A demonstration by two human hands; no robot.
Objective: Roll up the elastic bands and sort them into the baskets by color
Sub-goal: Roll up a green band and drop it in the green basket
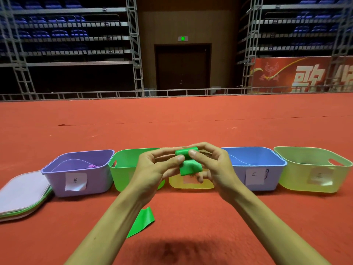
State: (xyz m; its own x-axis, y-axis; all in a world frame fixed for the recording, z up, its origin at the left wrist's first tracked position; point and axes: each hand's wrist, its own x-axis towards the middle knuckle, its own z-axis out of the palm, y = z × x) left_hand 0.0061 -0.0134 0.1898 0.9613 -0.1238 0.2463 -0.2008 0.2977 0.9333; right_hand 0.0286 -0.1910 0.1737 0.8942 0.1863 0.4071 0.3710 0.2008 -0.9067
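Red carpet floor [191,115], dim hall with empty stands behind. Five baskets stand in a row on the floor just beyond our hands: purple basket [80,169], green basket [124,165], yellow basket [191,185] mostly hidden behind the fingers, blue basket [254,165], pale green basket [313,169]. Flat lids [23,194] are stacked left of the row.

We hold the green band [188,159] between both hands, raised in front of the baskets. Left hand [152,169]: thumb and fingers pinched narrow on the left end of the roll. Right hand [212,165]: thumb and fingers closed on the right end. Roll's long axis runs left-right between the two thumbs. A loose flap hangs below the roll; a free tail of green band [142,220] shows lower down, under the left forearm, near the floor. Judgement: rolling is partly done, with slack left to wind.

Key relation: the green basket lies just beyond and left of the fingers, so the left hand is nearer for the drop. A small pink-purple roll [91,166] sits in the purple basket.
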